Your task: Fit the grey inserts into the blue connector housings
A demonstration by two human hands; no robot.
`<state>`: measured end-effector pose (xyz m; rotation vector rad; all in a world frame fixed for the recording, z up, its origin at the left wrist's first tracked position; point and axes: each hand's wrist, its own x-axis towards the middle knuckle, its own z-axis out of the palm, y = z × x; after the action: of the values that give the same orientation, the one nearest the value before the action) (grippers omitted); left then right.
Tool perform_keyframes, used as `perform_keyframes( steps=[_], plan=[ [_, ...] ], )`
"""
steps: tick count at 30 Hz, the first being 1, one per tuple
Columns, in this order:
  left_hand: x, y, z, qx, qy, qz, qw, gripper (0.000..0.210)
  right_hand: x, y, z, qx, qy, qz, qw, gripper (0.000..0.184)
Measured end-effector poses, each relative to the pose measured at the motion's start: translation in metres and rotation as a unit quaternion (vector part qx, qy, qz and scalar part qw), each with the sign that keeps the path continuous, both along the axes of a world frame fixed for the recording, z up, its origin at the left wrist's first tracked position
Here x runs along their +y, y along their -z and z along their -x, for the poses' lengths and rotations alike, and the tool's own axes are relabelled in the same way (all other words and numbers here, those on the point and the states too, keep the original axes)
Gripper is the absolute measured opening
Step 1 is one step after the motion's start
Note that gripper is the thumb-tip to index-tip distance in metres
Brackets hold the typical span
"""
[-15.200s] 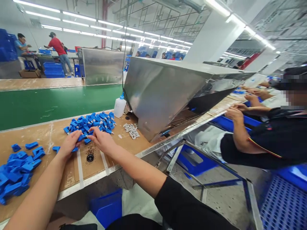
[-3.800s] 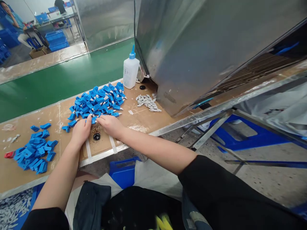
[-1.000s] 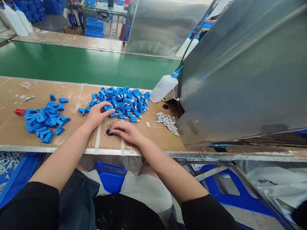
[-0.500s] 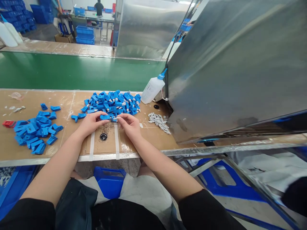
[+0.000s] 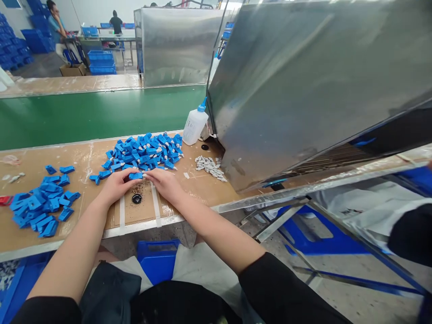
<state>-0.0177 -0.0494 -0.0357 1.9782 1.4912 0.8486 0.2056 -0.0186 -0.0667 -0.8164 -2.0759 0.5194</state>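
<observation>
My left hand (image 5: 116, 185) is closed on a small blue plastic piece (image 5: 135, 176), gripped between thumb and fingers. The fingertips of my right hand (image 5: 166, 183) pinch a small whitish piece (image 5: 144, 174) at the right end of that blue piece; how far it sits inside cannot be seen. Right behind the hands lies a heap of blue plastic pieces (image 5: 145, 150), many with pale tips. A looser pile of blue pieces (image 5: 42, 202) is to the left. Small grey-white pieces (image 5: 209, 167) lie to the right of my right hand.
A white squeeze bottle with a blue cap (image 5: 195, 126) stands behind the grey-white pieces, beside a large metal housing (image 5: 303, 90). A black round disc (image 5: 137, 199) sits on the cardboard-covered bench (image 5: 97, 216). Beyond runs a green belt (image 5: 101, 114). People are in the background.
My hands have come closer together, the right fingertips now meeting the end of the blue piece in my left hand. The whole view has also shifted and tilted.
</observation>
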Motion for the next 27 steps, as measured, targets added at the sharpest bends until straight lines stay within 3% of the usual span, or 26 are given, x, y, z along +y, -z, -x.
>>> perform_keyframes(
  steps=[3, 7, 20, 27],
  plan=[
    [-0.001, 0.0, 0.003, 0.039, 0.008, 0.001, 0.999, 0.048, -0.002, -0.001, -0.001, -0.107, 0.021, -0.053, 0.993, 0.023],
    [0.0, 0.0, 0.005, 0.07, 0.035, -0.011, 0.997, 0.048, -0.005, -0.003, -0.003, -0.188, 0.0, -0.072, 0.98, 0.022],
    [0.005, 0.001, 0.004, 0.095, 0.065, -0.02, 0.993, 0.043, 0.0, 0.007, -0.002, -0.2, -0.027, -0.073, 0.977, 0.019],
    [0.0, -0.007, -0.003, 0.131, 0.023, -0.044, 0.99, 0.042, -0.007, -0.015, -0.01, -0.212, 0.04, -0.109, 0.97, 0.02]
  ],
)
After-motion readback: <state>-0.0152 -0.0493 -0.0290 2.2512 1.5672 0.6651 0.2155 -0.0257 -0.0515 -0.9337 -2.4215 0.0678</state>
